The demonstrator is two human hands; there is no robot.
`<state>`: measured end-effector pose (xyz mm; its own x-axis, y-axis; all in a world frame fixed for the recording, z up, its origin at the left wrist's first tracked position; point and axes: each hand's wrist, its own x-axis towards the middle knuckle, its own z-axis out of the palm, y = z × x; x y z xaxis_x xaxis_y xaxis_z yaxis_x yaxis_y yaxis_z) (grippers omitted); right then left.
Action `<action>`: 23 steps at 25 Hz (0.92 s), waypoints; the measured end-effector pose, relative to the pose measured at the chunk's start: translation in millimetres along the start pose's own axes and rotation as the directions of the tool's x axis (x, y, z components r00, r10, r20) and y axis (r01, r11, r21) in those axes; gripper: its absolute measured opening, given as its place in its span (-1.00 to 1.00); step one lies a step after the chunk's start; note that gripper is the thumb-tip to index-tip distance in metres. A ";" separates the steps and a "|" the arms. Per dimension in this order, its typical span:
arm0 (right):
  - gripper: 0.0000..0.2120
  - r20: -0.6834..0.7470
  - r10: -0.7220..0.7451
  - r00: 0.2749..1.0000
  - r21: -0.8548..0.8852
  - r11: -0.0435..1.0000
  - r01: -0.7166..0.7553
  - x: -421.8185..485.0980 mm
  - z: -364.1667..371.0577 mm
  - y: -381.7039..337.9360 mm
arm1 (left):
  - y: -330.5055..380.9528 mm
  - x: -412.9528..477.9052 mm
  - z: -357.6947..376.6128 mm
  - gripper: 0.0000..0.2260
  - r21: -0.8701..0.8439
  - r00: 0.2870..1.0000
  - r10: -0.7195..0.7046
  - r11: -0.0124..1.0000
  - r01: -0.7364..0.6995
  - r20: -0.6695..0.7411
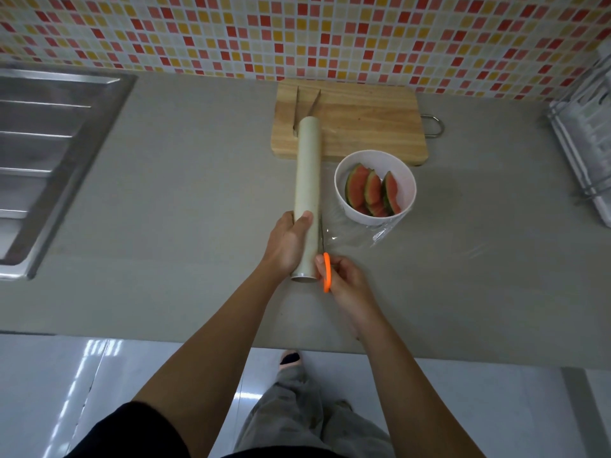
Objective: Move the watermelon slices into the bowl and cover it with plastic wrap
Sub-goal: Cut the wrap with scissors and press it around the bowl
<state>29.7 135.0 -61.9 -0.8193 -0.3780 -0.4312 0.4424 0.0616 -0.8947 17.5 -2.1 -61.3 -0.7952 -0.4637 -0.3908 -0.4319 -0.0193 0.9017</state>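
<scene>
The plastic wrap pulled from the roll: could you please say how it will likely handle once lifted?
Probably floppy: the plastic wrap already bunches at its right edge. Likely very light, being thin and see-through, and may cling to itself.

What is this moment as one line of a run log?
stage: cutting wrap | left hand: holds roll | right hand: holds scissors, blades at wrap beside roll | slices: in bowl | tongs: on board

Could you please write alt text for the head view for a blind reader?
On a grey counter, the left hand grips a plastic wrap roll while the right hand holds orange-handled scissors beside it, near a white bowl of watermelon slices.
</scene>
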 end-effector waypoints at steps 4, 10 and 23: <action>-0.74 -0.004 0.018 1.000 0.004 1.000 -0.018 12.4 1.1 -7.4 | 0.4 -0.7 0.3 -0.75 -0.015 1.000 -0.008 1.000 0.008 -0.001; -0.87 -0.018 -0.032 0.999 0.038 0.999 0.033 23.0 2.2 -13.5 | 1.7 -3.0 0.6 -0.77 -0.049 1.000 -0.020 0.999 0.021 0.003; -0.75 -0.064 -0.015 0.998 -0.043 0.999 0.012 55.0 15.6 -33.6 | 2.4 -6.8 -8.1 -0.83 -0.010 1.000 0.005 1.000 -0.005 0.029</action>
<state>-24.6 97.7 -53.8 -0.8474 -0.3195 -0.4241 0.4161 0.0967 -0.9042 25.3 -6.2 -55.0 -0.8096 -0.4376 -0.3912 -0.4237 -0.0256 0.9055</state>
